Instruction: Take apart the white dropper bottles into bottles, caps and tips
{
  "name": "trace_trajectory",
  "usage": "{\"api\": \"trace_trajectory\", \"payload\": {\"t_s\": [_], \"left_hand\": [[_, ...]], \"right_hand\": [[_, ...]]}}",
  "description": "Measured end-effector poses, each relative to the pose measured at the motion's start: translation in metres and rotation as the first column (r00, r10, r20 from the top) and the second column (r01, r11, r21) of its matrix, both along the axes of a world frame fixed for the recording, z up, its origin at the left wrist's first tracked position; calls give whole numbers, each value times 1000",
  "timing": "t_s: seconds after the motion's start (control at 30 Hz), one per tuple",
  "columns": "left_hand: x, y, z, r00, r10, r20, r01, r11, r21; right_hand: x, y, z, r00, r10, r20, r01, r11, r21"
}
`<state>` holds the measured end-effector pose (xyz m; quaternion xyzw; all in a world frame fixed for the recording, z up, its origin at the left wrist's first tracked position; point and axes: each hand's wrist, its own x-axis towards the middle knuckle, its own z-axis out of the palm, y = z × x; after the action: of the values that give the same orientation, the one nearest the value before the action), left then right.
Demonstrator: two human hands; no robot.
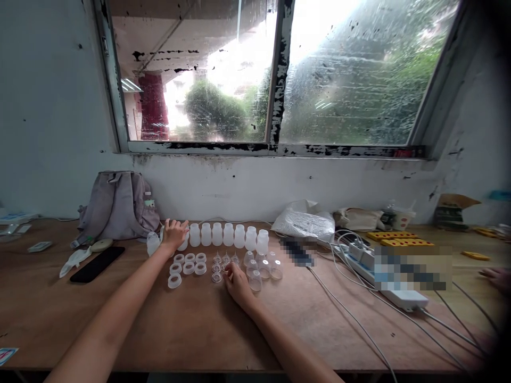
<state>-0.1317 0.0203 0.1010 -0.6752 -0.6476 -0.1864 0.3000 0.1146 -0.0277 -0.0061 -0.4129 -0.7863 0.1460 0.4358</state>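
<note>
- Head view: left hand (174,234), fingers spread, at bottles (217,234), 10 o'clock from right hand (239,283)
- Right hand curled at teats (216,268); can't tell either's grip
- Rings (174,286) at teats' 9 o'clock

At least nine bottles (217,235) stand in a row, the exact number partly hidden. In front of the bottles lie seven rings (174,286), at least six clear teats (216,277), some covered, and about seven clear caps (254,283). One backpack (114,205) sits left of them, and two yellow trays (393,235) lie well to their right.
</note>
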Motion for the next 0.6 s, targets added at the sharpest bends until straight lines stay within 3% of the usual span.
{"api": "trace_trajectory", "payload": {"t_s": [0.17, 0.27, 0.4, 0.5, 0.6], "left_hand": [[12, -25, 13, 980, -180, 82, 151, 949, 278], [35, -49, 13, 893, -359, 273, 234, 886, 400], [84, -77, -9, 583, -565, 584, 340, 822, 456], [118, -83, -35, 302, -542, 784, 347, 829, 439], [136, -79, -58, 63, -490, 870, 362, 823, 437]], "right_hand": [[1, -3, 5, 996, -1, -88, 2, 1000, 11], [2, -10, 12, 987, 32, -155, -30, 999, 18], [3, -22, 18, 972, 205, -117, -205, 979, 14], [3, -26, 17, 961, 275, -20, -274, 961, 31], [3, -23, 14, 970, 243, -12, -242, 969, 51]]}}
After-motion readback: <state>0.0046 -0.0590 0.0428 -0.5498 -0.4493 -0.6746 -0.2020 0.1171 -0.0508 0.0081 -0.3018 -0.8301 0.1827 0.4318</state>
